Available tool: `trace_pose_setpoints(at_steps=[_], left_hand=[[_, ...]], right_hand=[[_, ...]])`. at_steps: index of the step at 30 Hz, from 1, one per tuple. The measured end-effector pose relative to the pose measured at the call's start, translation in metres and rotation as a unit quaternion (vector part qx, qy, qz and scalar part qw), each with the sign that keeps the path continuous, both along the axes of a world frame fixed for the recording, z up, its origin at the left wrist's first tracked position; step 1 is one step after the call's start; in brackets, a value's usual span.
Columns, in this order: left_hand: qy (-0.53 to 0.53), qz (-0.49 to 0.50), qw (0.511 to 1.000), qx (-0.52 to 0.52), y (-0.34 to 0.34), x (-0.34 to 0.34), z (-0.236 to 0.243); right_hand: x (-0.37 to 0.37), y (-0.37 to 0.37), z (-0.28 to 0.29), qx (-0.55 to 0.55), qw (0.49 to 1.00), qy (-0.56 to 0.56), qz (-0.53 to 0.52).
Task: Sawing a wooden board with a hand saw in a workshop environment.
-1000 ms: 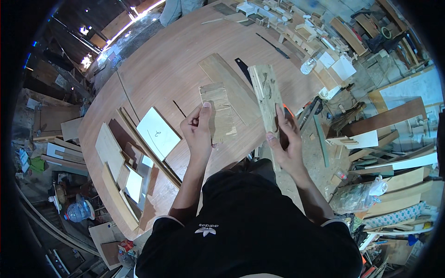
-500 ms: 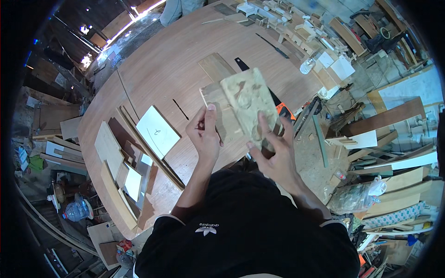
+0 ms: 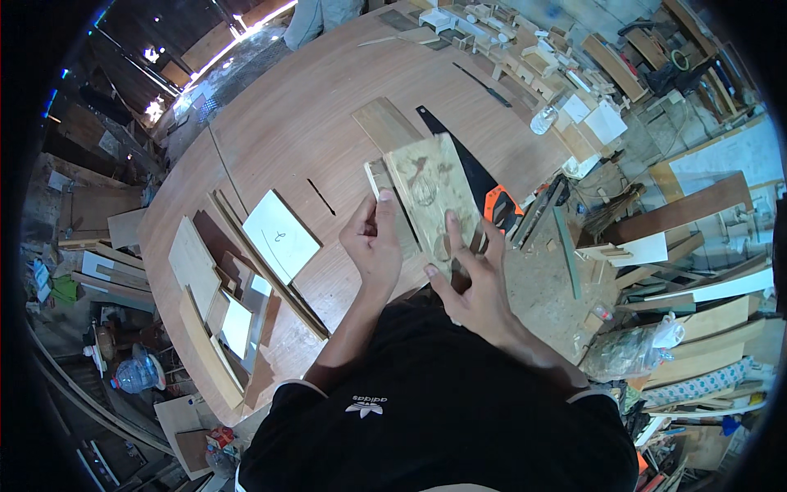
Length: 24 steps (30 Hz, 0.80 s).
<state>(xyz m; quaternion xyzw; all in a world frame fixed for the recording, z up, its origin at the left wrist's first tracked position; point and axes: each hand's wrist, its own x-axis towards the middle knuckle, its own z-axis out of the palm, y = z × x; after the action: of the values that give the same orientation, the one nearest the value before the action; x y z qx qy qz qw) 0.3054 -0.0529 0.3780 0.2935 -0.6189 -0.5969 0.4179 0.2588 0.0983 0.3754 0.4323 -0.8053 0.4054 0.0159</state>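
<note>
My left hand [image 3: 373, 238] pinches the edge of a thin wooden board [image 3: 379, 176], which sits partly behind a second piece. That front piece is a pale, stained wooden block [image 3: 434, 184] with dark blotches and knots. My right hand [image 3: 475, 283] grips the block's lower end, fingers spread along its face and thumb at the near corner. Both pieces are raised above the table, tilted and side by side with an overlap. Just beyond them lies a hand saw [image 3: 466, 156] with a black blade and orange-and-black handle. A flat plank [image 3: 384, 123] rests farther off.
On the wooden table [image 3: 279, 139], a white panel [image 3: 280, 234] lies at the left beside long strips [image 3: 266, 266] and several board offcuts [image 3: 194, 246]. Small wooden parts [image 3: 537, 61] crowd the far right, near a clear plastic bottle [image 3: 543, 119]. Scrap timber [image 3: 697, 213] fills the right floor.
Both hands have drawn closer together. The left hand moved right and down, and the front block shifted slightly down, uncovering more of the saw blade.
</note>
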Motion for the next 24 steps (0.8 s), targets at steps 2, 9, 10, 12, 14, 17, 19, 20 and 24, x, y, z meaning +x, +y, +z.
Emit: trace_pose_setpoints(at_steps=[2,9,10,12,14,17,19,20,24], left_hand=[[-0.014,-0.01,1.0,0.008,0.003,0.004,-0.004],[0.013,-0.041,0.998,-0.035,0.005,-0.002,-0.004],[0.017,-0.032,0.999,-0.018,0.002,-0.003,-0.003],[0.008,-0.024,1.0,-0.001,0.007,-0.004,0.002],[-0.002,-0.043,0.999,0.01,0.019,0.002,-0.009],[-0.019,-0.08,0.997,0.014,0.022,0.005,-0.013],[0.053,-0.021,0.998,-0.034,0.011,-0.005,-0.007],[0.023,0.003,0.999,-0.025,0.003,-0.005,0.002],[-0.01,0.043,0.998,-0.045,-0.036,0.003,-0.002]], right_hand=[[0.0,0.0,-0.001,0.013,1.0,0.008,0.0],[-0.008,-0.017,0.016,0.004,1.0,0.002,-0.026],[0.0,-0.013,0.009,0.011,1.0,-0.004,-0.019],[-0.001,-0.009,0.001,0.021,1.0,-0.004,-0.02],[-0.006,-0.012,0.004,0.024,0.999,0.021,-0.031],[-0.022,-0.028,0.022,0.031,0.998,0.039,-0.045],[-0.012,-0.024,0.019,0.027,0.999,0.023,-0.036],[-0.006,-0.022,0.016,0.023,0.999,0.009,-0.025],[0.008,0.013,-0.014,0.014,0.998,-0.045,0.03]])
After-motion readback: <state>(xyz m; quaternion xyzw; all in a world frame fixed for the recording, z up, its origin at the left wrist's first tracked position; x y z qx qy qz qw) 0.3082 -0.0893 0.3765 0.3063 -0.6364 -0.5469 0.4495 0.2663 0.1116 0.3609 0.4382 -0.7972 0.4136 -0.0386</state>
